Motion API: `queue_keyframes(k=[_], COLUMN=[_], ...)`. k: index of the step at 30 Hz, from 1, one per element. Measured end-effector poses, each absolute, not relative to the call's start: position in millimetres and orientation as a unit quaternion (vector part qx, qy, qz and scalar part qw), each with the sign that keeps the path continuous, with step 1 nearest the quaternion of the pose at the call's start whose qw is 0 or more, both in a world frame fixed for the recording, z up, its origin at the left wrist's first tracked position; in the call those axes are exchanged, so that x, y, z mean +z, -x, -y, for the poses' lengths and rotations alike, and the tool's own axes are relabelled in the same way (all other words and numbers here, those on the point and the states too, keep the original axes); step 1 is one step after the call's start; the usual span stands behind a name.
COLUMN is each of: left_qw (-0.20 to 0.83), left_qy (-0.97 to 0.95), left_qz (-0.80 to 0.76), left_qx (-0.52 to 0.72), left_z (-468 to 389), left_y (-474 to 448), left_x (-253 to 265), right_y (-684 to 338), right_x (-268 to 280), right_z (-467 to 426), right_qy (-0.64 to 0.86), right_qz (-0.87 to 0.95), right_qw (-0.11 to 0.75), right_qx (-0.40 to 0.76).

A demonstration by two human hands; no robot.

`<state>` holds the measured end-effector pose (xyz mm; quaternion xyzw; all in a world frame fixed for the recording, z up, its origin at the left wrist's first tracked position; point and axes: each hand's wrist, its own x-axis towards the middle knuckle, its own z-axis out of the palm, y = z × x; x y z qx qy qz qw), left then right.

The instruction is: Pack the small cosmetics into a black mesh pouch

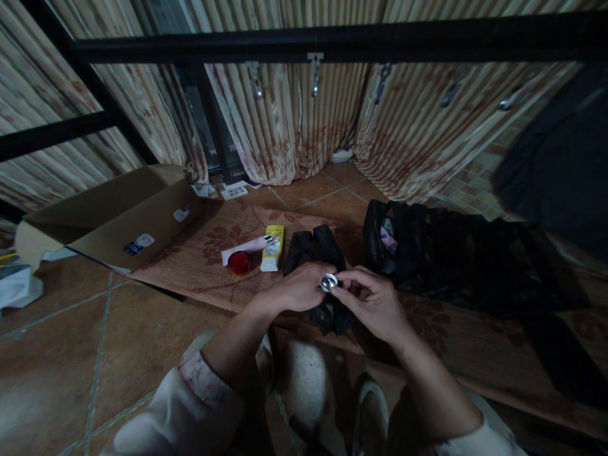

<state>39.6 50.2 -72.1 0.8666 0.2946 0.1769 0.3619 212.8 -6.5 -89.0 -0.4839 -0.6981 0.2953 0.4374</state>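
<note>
Between my hands is a small, shiny silver round piece, its kind unclear. My right hand pinches it with thumb and fingertips. My left hand is closed against its other side, its fingers mostly hidden from above. Just beneath both hands a black plastic bag lies bunched on the brown patterned cloth surface. To the left of my left hand lie a yellow and white tube, a pale pink tube with a silver cap, and a round red container.
An open cardboard box stands at the left. On the right lies a large black plastic bag with something colourful showing at its opening. Striped curtains hang behind a dark metal bar. Tiled floor shows at lower left.
</note>
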Motion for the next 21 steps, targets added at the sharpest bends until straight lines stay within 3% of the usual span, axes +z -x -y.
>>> queue_keyframes(k=[21], left_qw=[0.362], left_qy=[-0.869], left_qz=[-0.291], left_qx=[0.172], left_z=[-51.4], left_y=[-39.8], left_x=[-73.9], right_y=[-212.4], right_x=[-89.7], right_z=[5.5], right_qy=[0.481], right_qz=[0.699], right_qw=[0.443], right_qx=[0.289])
